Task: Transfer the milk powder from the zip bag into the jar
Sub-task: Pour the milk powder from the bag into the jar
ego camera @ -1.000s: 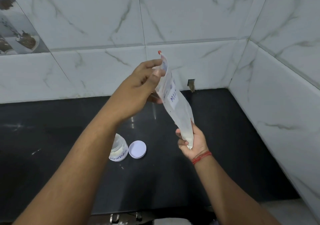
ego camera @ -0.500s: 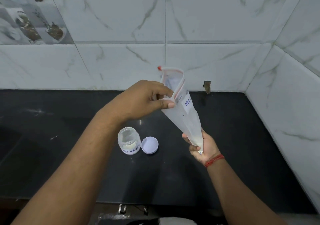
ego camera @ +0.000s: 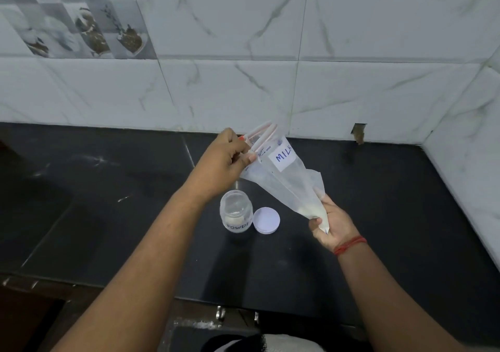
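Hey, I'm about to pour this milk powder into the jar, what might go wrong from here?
1. The bag mouth looks wider than the jar opening, so powder may spill onto the counter.
2. The powder sits in the low corner held by the right hand; tipping it could release it all at once.
3. The jar stands free under the left hand, with the lid beside it; a bump could topple it.

Left hand (ego camera: 226,162) pinches the open mouth of the bag (ego camera: 284,178); right hand (ego camera: 331,224) grips its powder-filled bottom corner at 4 o'clock. Below the mouth stands the open jar (ego camera: 236,215), lid (ego camera: 266,220) touching its 3 o'clock side, on the counter (ego camera: 108,216).
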